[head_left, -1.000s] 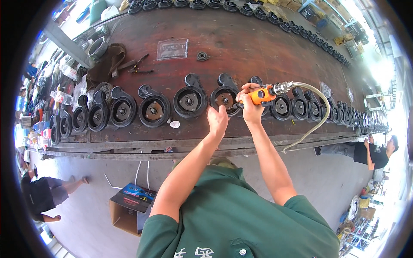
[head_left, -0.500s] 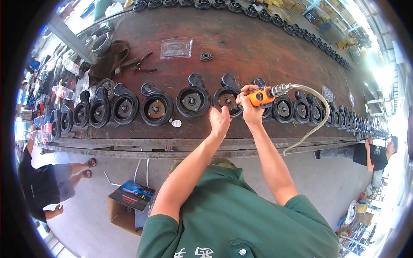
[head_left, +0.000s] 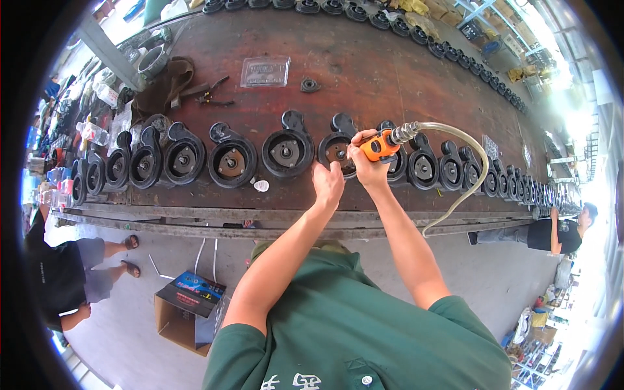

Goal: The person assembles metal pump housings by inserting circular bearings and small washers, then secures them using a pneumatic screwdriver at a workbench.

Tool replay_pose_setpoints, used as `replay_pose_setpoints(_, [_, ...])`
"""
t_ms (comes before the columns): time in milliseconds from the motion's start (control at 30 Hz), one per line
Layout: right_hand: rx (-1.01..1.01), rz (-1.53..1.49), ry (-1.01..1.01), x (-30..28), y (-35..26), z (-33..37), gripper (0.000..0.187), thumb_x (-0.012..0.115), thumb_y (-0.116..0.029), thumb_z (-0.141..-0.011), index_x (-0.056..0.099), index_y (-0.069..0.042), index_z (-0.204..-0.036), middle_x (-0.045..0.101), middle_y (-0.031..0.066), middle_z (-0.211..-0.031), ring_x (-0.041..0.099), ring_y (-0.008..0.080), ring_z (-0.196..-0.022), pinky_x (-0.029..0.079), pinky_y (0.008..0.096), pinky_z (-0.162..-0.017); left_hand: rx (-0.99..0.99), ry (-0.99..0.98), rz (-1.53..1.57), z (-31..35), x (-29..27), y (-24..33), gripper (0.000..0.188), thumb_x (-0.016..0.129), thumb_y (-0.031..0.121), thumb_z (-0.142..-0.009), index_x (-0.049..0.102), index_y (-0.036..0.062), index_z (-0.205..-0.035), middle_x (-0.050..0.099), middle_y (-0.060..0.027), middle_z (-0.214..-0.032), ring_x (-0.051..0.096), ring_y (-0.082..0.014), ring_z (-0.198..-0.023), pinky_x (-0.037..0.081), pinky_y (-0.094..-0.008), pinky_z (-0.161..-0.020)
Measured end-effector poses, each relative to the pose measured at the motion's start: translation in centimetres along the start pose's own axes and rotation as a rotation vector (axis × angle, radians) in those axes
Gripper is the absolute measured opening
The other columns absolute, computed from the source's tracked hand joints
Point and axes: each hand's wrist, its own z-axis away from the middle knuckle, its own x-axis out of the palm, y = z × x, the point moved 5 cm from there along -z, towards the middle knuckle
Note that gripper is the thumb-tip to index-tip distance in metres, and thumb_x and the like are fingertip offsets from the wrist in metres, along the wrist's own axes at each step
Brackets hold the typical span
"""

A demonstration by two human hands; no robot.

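My right hand (head_left: 368, 168) is closed around an orange air-powered driver (head_left: 380, 147), with a clear hose (head_left: 482, 162) curving off its metal fitting to the right. The driver's tip end points left, over a round black housing (head_left: 329, 150) with a brownish plate inside; whether it touches a screw is hidden by my fingers. At the near rim of this housing rests my left hand (head_left: 329, 186), thumb up and fingers curled against the edge. Just left stands a similar black housing (head_left: 286, 153) with a grey plate.
More black housings (head_left: 232, 160) line the table's near edge on both sides, and another row (head_left: 383, 23) runs along the far side. Pliers (head_left: 214, 94), a clear plastic tray (head_left: 265, 71) and a small round part (head_left: 310, 85) lie beyond. A cardboard box (head_left: 175, 322) stands on the floor. Two people are nearby.
The whole view has shifted slightly. My right hand has brought the driver a little left, closer over the housing; my left hand stays at its rim.
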Motion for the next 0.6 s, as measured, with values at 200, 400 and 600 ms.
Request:
replay_pose_setpoints(200, [-0.001, -0.011, 0.024, 0.4, -1.4, -0.4, 0.02, 0.06, 0.008, -0.088, 0.055, 0.0, -0.106, 0.06, 0.004, -0.082, 0.061, 0.0119, -0.069, 0.053, 0.0272, -0.066, 0.024, -0.032, 0.0, -0.6, 0.2, -0.8, 0.063, 0.059, 0.02, -0.089, 0.042, -0.0088, -0.142, 0.056, -0.0351, -0.134, 0.055, -0.0473, -0.125, 0.042, -0.0456, -0.109])
replay_pose_setpoints(400, [-0.049, -0.148, 0.122, 0.4, -4.2, -2.6, 0.022, 0.053, 0.006, -0.087, 0.056, 0.001, -0.108, 0.057, 0.0049, -0.079, 0.06, 0.0157, -0.069, 0.051, 0.0292, -0.068, 0.038, 0.003, -0.03, -1.4, 0.2, -1.8, 0.064, 0.059, 0.021, -0.088, 0.041, -0.01, -0.142, 0.053, -0.036, -0.136, 0.052, -0.0481, -0.127, 0.039, -0.0456, -0.111])
replay_pose_setpoints(600, [-0.06, -0.08, 0.163, -1.5, -0.8, -5.3, 0.023, 0.057, 0.008, -0.084, 0.057, 0.001, -0.106, 0.061, 0.0081, -0.089, 0.062, 0.0167, -0.066, 0.052, 0.0299, -0.065, 0.028, -0.036, -0.056, -1.2, 0.5, -1.5, 0.059, 0.06, 0.022, -0.089, 0.045, -0.0108, -0.136, 0.054, -0.0365, -0.132, 0.053, -0.0491, -0.125, 0.041, -0.0471, -0.109])
